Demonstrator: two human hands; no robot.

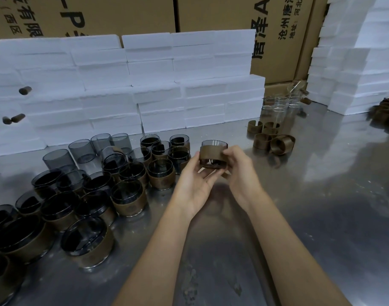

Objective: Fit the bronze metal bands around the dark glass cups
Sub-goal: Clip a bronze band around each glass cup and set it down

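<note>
Dim overhead light glared white off the steel table (334, 177) right of the foam blocks (127, 85), while a soft shadow pooled below the forearms, and wide-angle distortion blurred the frame's edges.

Held cup (213, 144) is smoky dark grey glass, wrapped in a matte bronze-brown band (211, 153). Off at 9 o'clock the finished cups (127, 198) look near black inside with the same brown wraps, some with a faint round emblem. Bare cups (82, 149) at 11 are paler grey. Loose bands (275, 141) at 1 o'clock are bronze. Table (321, 206) is shiny silver-grey steel, foam blocks (156, 85) plain white, cartons (277, 29) tan with black print.
</note>
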